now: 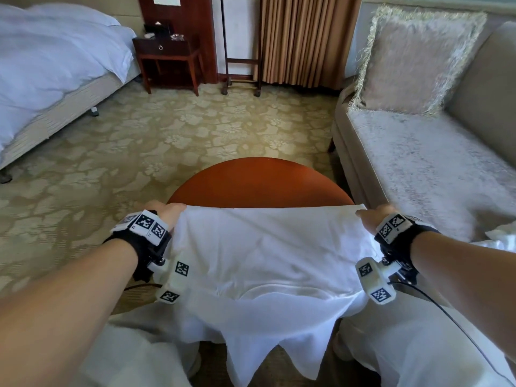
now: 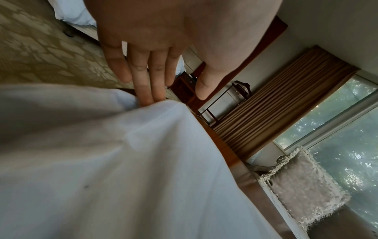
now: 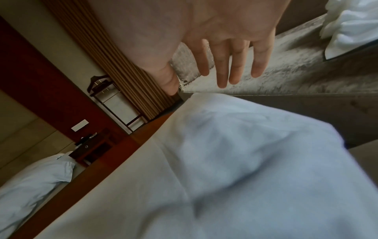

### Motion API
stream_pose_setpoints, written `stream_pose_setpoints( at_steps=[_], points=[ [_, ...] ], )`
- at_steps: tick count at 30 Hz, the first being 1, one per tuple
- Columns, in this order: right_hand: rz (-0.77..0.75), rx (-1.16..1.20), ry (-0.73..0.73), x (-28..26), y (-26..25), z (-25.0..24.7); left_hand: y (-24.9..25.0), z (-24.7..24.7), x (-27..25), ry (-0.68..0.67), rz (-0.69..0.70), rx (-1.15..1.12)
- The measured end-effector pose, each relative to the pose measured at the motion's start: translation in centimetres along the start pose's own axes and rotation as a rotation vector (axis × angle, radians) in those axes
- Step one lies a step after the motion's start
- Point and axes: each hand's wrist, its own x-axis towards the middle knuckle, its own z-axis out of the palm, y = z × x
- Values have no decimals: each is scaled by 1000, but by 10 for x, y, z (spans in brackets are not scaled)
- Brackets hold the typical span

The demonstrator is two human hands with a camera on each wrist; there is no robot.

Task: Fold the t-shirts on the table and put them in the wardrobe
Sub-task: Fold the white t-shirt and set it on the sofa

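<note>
White t-shirt (image 1: pixel 265 263) spread over near part of round table (image 1: pixel 259 185), near edge hanging toward person's lap. Left hand (image 1: pixel 164 212) at far-left corner, right hand (image 1: pixel 374 216) at far-right corner; in wrist views fingers straight and released, left fingertips (image 2: pixel 146 98) touching cloth edge. Judgement: folding only at flattening stage, no fold visible. More white cloth (image 1: pixel 502 238) on sofa (image 1: pixel 418 169) at right. Wardrobe step not yet done.

A white cotton t-shirt (image 1: pixel 265 261) drapes over the round reddish-brown wooden table (image 1: pixel 259 182), left hand (image 1: pixel 164 212) and right hand (image 1: pixel 374 216) at its far corners.
</note>
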Motion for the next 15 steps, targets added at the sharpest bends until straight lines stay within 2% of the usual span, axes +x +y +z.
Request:
stream_pose_setpoints(
  at_steps=[5, 10, 15],
  points=[
    [54, 103, -48, 5, -7, -1, 14, 11, 5, -8, -36, 96],
    [6, 137, -116, 24, -13, -1, 19, 20, 30, -10, -8, 109],
    [-13, 170, -89, 31, -13, -5, 24, 19, 46, 28, -64, 55]
  ],
)
